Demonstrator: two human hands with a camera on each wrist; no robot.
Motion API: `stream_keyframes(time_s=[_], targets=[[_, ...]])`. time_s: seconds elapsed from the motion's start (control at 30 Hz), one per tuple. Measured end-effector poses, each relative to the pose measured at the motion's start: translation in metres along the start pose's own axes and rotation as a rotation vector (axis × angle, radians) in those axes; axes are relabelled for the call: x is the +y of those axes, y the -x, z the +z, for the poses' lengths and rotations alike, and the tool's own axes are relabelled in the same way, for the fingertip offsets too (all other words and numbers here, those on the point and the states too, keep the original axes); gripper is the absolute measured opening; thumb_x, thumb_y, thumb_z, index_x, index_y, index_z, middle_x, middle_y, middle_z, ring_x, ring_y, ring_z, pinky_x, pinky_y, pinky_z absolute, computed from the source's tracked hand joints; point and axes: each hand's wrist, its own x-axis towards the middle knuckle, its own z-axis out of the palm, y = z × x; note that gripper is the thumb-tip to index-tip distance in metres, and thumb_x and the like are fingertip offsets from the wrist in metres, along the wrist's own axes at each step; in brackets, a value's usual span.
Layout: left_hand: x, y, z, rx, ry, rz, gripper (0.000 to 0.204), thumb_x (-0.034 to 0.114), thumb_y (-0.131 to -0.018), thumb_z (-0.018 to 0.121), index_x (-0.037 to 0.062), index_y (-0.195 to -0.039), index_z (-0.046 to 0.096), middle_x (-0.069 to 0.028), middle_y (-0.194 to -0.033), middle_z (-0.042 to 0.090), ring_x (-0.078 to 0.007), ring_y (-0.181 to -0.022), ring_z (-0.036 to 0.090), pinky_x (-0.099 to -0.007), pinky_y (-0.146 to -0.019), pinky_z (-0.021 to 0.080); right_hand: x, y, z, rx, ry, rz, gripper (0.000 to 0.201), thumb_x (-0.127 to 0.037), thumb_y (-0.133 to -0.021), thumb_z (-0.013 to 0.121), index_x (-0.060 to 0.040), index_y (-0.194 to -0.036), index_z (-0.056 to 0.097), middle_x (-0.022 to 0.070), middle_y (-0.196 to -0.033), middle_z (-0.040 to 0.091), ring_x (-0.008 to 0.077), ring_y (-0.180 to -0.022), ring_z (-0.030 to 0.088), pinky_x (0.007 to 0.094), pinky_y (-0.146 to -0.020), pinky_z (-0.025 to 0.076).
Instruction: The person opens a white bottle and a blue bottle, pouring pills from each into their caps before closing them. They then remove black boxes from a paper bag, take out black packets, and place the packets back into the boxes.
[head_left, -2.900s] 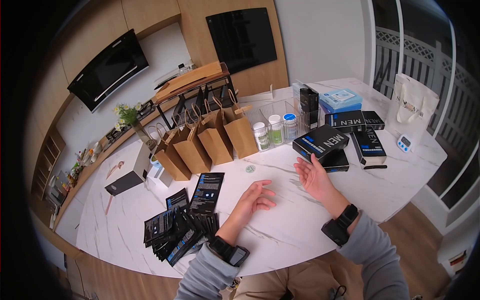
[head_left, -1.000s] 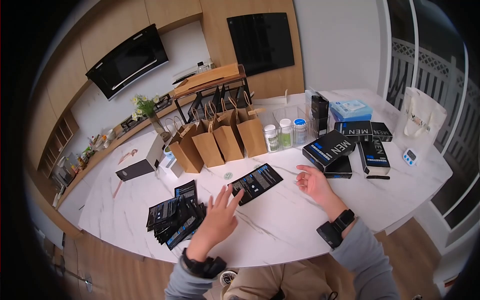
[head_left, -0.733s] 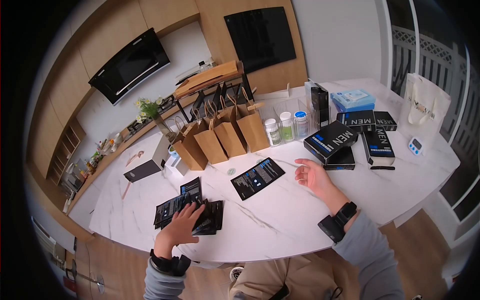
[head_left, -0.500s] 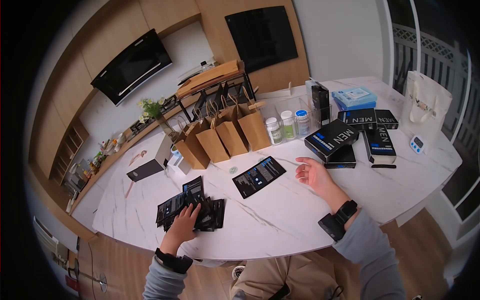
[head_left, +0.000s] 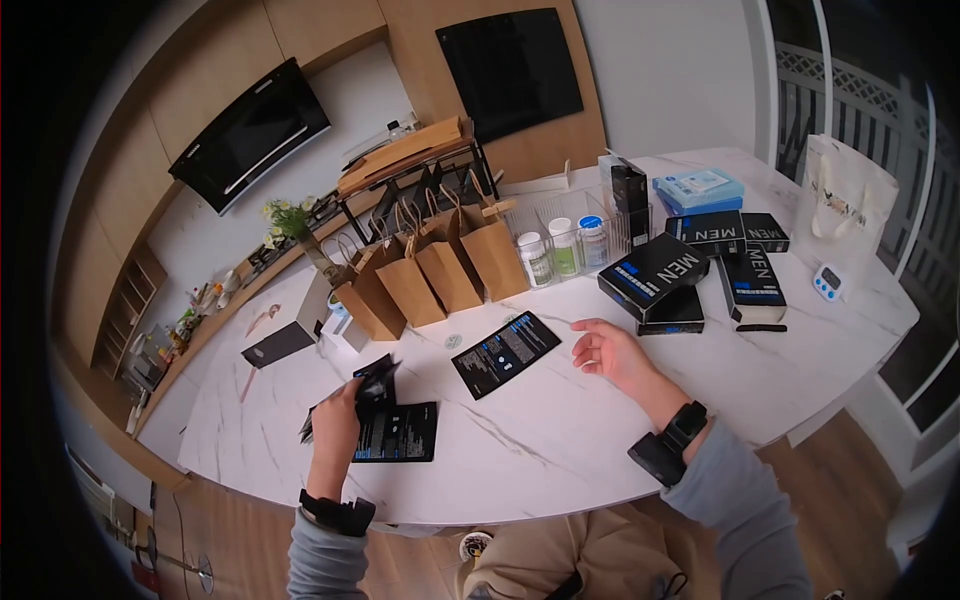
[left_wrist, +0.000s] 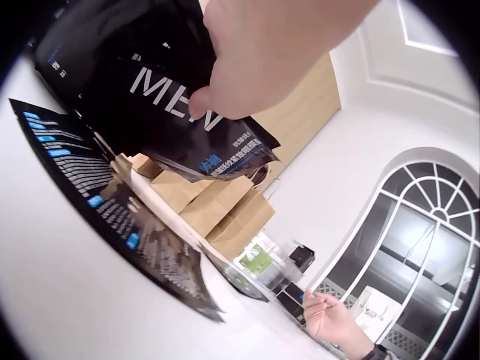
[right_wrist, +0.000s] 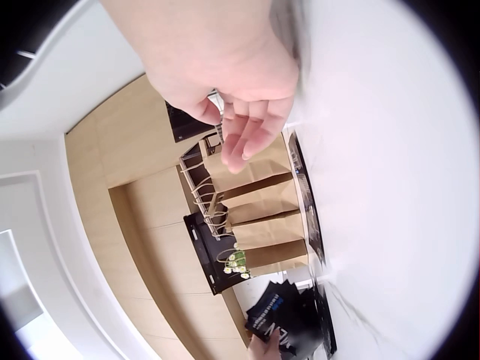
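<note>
My left hand point(head_left: 334, 432) grips a bunch of black packets point(head_left: 377, 384), lifted at the table's left. In the left wrist view its thumb presses on a packet point(left_wrist: 142, 82) lettered MEN. Beside and below the hand, another black packet point(head_left: 408, 434) lies on the table. A single packet point(head_left: 506, 354) lies face up between my hands. My right hand point(head_left: 618, 358) rests to the right of it with loosely bent fingers, holding nothing; the right wrist view shows the same hand point(right_wrist: 225, 75) with nothing in its fingers.
Brown paper bags point(head_left: 447, 262) stand in a row behind the packets, beside a clear organizer with bottles point(head_left: 564, 248). Several black boxes point(head_left: 655, 272) are stacked at the right, near a timer point(head_left: 827, 282) and a white bag point(head_left: 845, 195). A white box point(head_left: 285, 325) stands left.
A single packet was laid down mid-table. My left hand moved from there to the pile, and its fingers now grip a bunch and raise it. My right hand stays nearly in place.
</note>
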Motion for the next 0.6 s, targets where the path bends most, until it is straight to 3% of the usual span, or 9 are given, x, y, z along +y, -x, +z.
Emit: stream_keyframes(time_s=[0.07,0.13,0.23,0.4,0.53,0.6], targets=[[0.018,-0.005,-0.019,-0.012,0.002,-0.055,0.033,0.0,-0.075,0.051,0.0072,-0.106,0.057,-0.0162,-0.086,0.062,-0.0333,-0.073,0.06,-0.0399,-0.064,0.048,0.0,0.003,0.006,-0.006,0.025,0.026,0.029,-0.03,-0.088,0.044,-0.0092,-0.106,0.053,0.0057,-0.077,0.058,0.0168,-0.071,0.057,0.0271,-0.065,0.043],[0.028,-0.01,-0.027,0.123,0.079,-0.063,0.034,-0.002,-0.074,0.05,0.0063,-0.106,0.056,-0.0176,-0.088,0.061,-0.0338,-0.073,0.06,-0.0398,-0.064,0.048,-0.001,0.005,0.011,-0.012,0.052,0.049,0.029,-0.03,-0.088,0.043,-0.0091,-0.106,0.053,0.0061,-0.077,0.058,0.017,-0.07,0.057,0.0273,-0.065,0.043],[0.05,-0.018,-0.035,0.177,0.148,-0.058,0.037,-0.004,-0.074,0.049,0.0063,-0.108,0.056,-0.0175,-0.089,0.061,-0.0337,-0.074,0.06,-0.0394,-0.065,0.048,-0.001,0.004,0.016,-0.057,0.13,0.079,0.029,-0.029,-0.088,0.042,-0.0084,-0.106,0.052,0.0066,-0.077,0.058,0.0174,-0.069,0.058,0.0277,-0.064,0.044],[0.102,-0.039,-0.034,0.279,0.17,0.071,0.044,-0.007,-0.07,0.045,0.0072,-0.11,0.055,-0.013,-0.101,0.061,-0.0276,-0.085,0.061,-0.0333,-0.073,0.049,-0.003,0.005,0.017,-0.06,0.168,0.1,0.029,-0.027,-0.087,0.043,-0.0074,-0.106,0.052,0.0077,-0.078,0.059,0.0181,-0.069,0.059,0.0292,-0.065,0.045],[0.119,-0.055,-0.009,0.287,0.029,-0.011,0.037,-0.002,-0.071,0.049,0.0064,-0.107,0.056,-0.0113,-0.102,0.061,-0.025,-0.087,0.061,-0.0323,-0.072,0.05,-0.001,0.005,0.013,-0.05,0.163,0.093,0.029,-0.027,-0.087,0.043,-0.0065,-0.106,0.052,0.0082,-0.077,0.059,0.0183,-0.069,0.059,0.029,-0.064,0.046],[0.117,-0.064,0.008,0.168,-0.108,-0.164,0.033,0.002,-0.073,0.051,0.0081,-0.105,0.058,-0.0098,-0.096,0.062,-0.0219,-0.089,0.061,-0.0314,-0.072,0.048,-0.002,0.006,0.013,-0.062,0.151,0.092,0.03,-0.027,-0.087,0.043,-0.0058,-0.106,0.052,0.0085,-0.077,0.058,0.0182,-0.069,0.058,0.0291,-0.064,0.046]])
